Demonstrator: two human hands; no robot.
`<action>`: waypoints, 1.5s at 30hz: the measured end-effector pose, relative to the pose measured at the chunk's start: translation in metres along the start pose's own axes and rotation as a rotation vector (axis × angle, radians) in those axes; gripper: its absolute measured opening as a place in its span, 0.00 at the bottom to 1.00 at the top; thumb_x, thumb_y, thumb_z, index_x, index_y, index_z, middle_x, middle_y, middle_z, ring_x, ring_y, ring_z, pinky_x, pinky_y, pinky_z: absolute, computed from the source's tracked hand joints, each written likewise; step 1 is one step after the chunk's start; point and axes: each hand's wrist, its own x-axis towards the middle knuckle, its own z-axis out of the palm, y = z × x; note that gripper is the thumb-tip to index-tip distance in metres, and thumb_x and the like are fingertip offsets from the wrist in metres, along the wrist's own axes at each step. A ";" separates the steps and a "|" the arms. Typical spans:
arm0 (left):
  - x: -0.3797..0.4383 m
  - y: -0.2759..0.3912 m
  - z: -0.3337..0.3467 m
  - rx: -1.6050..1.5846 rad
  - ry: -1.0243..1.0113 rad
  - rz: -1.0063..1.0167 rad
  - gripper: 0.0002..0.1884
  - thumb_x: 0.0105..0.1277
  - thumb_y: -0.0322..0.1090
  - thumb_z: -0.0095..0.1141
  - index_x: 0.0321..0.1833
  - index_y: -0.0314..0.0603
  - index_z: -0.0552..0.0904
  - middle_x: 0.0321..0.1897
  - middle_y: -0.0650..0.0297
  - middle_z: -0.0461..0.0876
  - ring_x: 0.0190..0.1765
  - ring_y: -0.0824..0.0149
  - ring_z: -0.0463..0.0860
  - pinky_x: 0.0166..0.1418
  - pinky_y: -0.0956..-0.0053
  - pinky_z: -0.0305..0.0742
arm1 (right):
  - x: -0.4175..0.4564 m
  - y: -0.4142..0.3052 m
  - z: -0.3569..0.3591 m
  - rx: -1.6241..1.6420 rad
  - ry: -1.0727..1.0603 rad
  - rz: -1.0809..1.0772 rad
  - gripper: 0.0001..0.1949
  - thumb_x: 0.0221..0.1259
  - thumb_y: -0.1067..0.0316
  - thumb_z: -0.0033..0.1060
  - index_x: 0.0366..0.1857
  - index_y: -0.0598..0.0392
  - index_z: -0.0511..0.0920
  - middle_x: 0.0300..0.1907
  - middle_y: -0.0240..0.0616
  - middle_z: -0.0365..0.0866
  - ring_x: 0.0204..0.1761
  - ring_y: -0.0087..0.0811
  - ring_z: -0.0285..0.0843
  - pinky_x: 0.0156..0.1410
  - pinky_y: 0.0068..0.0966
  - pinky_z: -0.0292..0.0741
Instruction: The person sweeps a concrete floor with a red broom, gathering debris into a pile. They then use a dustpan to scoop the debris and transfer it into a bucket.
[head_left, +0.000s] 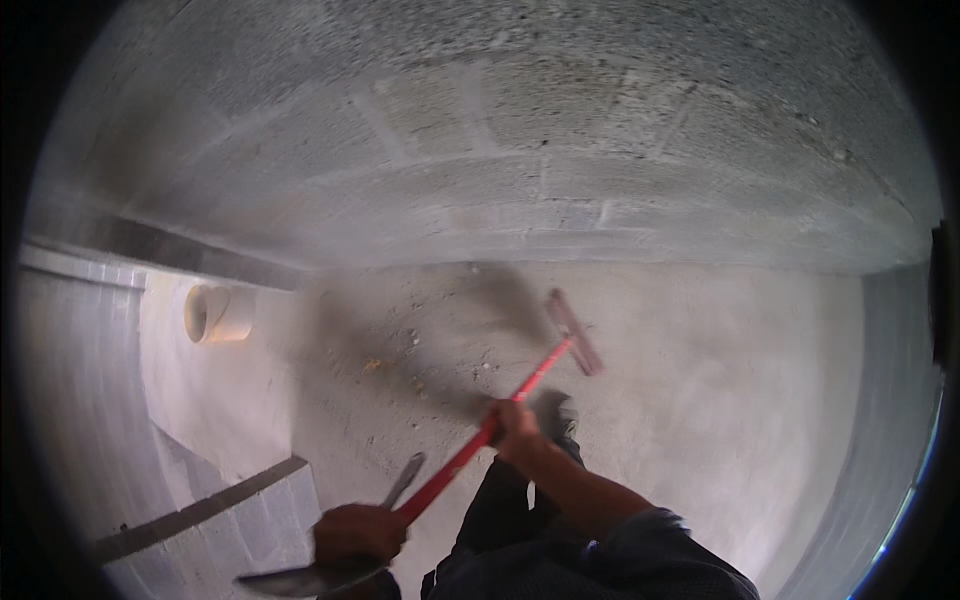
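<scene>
My right hand (514, 431) is wrapped around the middle of the red handle of a push broom (459, 466). Lower left, my left hand (360, 532) grips the same handle near its upper end. The broom head (574, 334), blurred, rests at or close above the concrete floor, ahead and to the right of my feet. A narrow grey tool (405, 480) also sticks out of my left hand on one side, and a dark flat part (300, 581) shows below that hand. Whether these belong to one tool I cannot tell. Crumbs of debris (412, 337) lie left of the broom head.
A block wall (495, 172) rises ahead. To the left, a whitish bucket (229, 313) lies on its side beyond a gap between walls. A low block wall end (277, 506) stands at lower left. Another wall (885, 397) bounds the floor (712, 375) on the right.
</scene>
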 end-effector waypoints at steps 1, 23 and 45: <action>0.004 -0.019 0.008 -0.078 -0.040 -0.018 0.13 0.54 0.38 0.64 0.24 0.36 0.78 0.19 0.56 0.80 0.23 0.57 0.83 0.33 0.66 0.79 | 0.045 0.000 -0.036 0.186 -0.096 -0.029 0.08 0.56 0.71 0.55 0.21 0.50 0.69 0.20 0.33 0.66 0.22 0.32 0.68 0.28 0.33 0.69; -0.053 0.056 0.057 0.158 0.245 0.230 0.25 0.62 0.48 0.63 0.18 0.33 0.73 0.12 0.58 0.73 0.17 0.61 0.76 0.23 0.69 0.72 | 0.016 0.130 0.061 0.014 -0.459 0.158 0.07 0.56 0.73 0.57 0.23 0.53 0.70 0.19 0.35 0.67 0.19 0.32 0.67 0.25 0.32 0.68; -0.093 0.044 0.129 0.536 0.293 -0.407 0.21 0.58 0.33 0.62 0.10 0.41 0.68 0.08 0.61 0.68 0.12 0.63 0.71 0.19 0.70 0.69 | 0.035 0.144 0.004 -0.091 -0.383 0.155 0.05 0.54 0.74 0.55 0.23 0.52 0.70 0.19 0.36 0.67 0.20 0.33 0.68 0.24 0.32 0.68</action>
